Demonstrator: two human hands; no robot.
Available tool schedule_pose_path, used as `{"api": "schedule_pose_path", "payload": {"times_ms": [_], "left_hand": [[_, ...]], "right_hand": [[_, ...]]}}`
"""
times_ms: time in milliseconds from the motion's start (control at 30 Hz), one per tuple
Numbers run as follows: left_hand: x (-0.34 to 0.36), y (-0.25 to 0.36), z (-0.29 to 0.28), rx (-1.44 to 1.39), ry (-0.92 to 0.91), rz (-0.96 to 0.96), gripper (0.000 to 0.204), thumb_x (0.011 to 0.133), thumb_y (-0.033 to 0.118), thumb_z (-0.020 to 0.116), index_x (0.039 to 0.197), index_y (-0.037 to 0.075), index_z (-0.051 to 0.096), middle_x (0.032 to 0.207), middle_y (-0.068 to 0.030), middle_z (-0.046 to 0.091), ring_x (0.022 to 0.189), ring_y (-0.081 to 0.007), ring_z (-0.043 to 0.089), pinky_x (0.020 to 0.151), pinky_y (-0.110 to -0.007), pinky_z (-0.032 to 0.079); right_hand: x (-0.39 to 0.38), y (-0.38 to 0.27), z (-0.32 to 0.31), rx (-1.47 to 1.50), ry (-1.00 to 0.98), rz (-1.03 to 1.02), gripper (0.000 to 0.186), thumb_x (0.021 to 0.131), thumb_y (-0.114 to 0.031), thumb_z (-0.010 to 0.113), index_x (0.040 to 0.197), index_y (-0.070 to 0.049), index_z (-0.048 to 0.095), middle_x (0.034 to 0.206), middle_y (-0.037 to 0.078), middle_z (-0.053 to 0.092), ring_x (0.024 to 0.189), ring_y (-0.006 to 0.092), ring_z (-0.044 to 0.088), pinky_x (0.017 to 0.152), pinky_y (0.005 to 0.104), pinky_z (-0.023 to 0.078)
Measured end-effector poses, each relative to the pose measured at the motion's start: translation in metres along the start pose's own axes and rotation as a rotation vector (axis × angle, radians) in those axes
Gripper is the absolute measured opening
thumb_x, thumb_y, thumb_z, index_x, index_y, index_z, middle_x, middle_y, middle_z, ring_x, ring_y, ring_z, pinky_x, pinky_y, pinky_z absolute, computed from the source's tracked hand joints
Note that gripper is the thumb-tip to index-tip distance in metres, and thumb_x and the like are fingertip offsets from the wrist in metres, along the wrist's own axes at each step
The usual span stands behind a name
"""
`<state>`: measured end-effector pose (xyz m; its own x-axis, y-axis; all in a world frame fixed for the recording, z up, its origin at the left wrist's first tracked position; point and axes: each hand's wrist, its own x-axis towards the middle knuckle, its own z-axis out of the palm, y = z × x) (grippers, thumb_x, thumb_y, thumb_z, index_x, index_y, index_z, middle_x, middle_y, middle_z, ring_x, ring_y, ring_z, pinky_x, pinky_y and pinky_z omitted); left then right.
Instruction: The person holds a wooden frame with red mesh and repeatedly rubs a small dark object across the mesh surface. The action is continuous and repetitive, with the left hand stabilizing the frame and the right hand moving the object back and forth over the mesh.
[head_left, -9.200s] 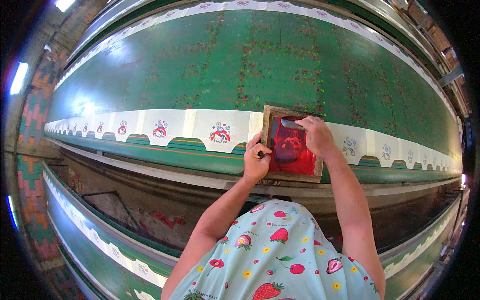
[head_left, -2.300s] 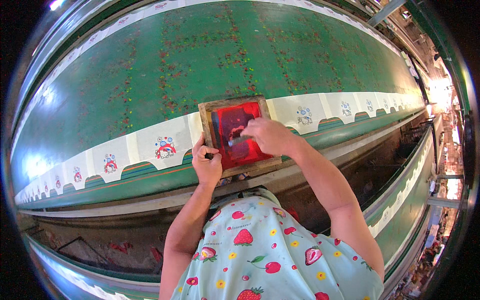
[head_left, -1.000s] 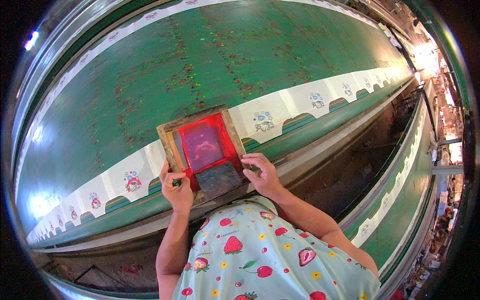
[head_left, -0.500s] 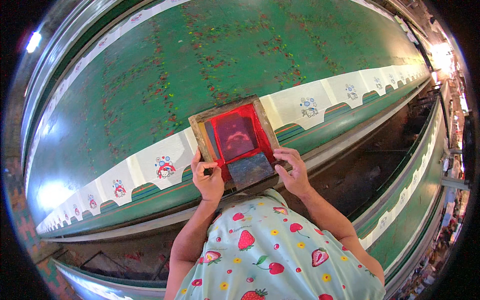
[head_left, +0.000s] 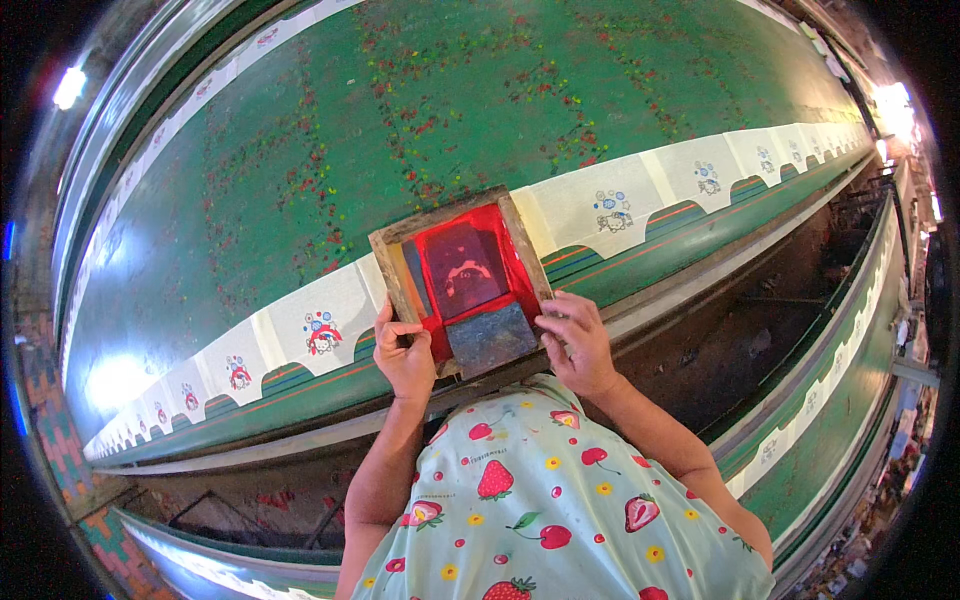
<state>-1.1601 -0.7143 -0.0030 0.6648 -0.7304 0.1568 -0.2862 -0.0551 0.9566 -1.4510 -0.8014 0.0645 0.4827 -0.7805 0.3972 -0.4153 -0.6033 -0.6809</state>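
A wooden screen printing frame [head_left: 522, 243] lies over the white strip at the near edge of the green table. Red ink borders its mesh [head_left: 462, 262], where a paler arc shape shows. A dark, flat rectangular slab [head_left: 492, 338] rests across the near end of the frame. My left hand [head_left: 405, 362] is closed on the frame's near left side, thumb and forefinger together by the red ink. On the near right corner, the fingers of my right hand [head_left: 580, 343] are bent around the frame's edge. The undersides of both grips are hidden.
The white strip [head_left: 290, 318] has scalloped cut-outs. Left of the frame its printed figures carry red; those to the right show blue and grey only. Paint specks dot the green table [head_left: 300, 150]. A second green table [head_left: 800, 490] stands behind me, across a dark gap.
The frame and both hands sit slightly further left in the view. The pale arc in the mesh shows more sharply. Both hands keep their hold on the frame.
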Motion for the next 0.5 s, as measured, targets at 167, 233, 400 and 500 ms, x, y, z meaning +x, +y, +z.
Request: {"api": "schedule_pose_path", "payload": {"times_ms": [167,233,400,500], "left_hand": [[0.0,0.0,0.001,0.028,-0.008,0.011,0.02,0.08,-0.013,0.075,0.085,0.006,0.07,0.161,-0.0304,0.061,0.151,-0.0378,0.06,0.124,-0.045,0.044],[0.001,-0.001,0.002,0.038,-0.016,0.023,0.019,0.08,-0.012,0.075,0.085,0.006,0.07,0.161,-0.031,0.061,0.152,-0.039,0.059,0.124,-0.045,0.043],[0.001,0.0,0.003,0.068,-0.028,0.043,0.019,0.078,-0.01,0.075,0.086,0.006,0.072,0.162,-0.0318,0.059,0.152,-0.0426,0.057,0.125,-0.047,0.043],[0.001,0.0,0.005,0.014,-0.028,0.046,0.02,0.078,-0.011,0.075,0.086,0.007,0.072,0.163,-0.0313,0.059,0.151,-0.0435,0.057,0.125,-0.047,0.043]], "right_hand": [[0.013,-0.031,0.005,-0.143,-0.288,-0.214,0.043,0.085,-0.018,0.089,0.127,-0.012,0.078,0.136,0.012,0.07,0.133,0.0373,0.066,0.11,0.0509,0.055],[0.022,-0.036,0.011,-0.268,-0.415,-0.279,0.039,0.09,-0.022,0.083,0.128,-0.011,0.078,0.135,0.011,0.07,0.131,0.0357,0.066,0.109,0.0495,0.055],[0.039,-0.039,0.024,-0.393,-0.501,-0.374,0.039,0.096,-0.023,0.067,0.131,-0.009,0.077,0.13,0.01,0.072,0.125,0.0322,0.067,0.107,0.047,0.055],[0.046,-0.046,0.019,-0.413,-0.541,-0.362,0.038,0.096,-0.019,0.066,0.13,-0.01,0.078,0.127,0.01,0.072,0.123,0.0307,0.068,0.106,0.0463,0.055]]}}
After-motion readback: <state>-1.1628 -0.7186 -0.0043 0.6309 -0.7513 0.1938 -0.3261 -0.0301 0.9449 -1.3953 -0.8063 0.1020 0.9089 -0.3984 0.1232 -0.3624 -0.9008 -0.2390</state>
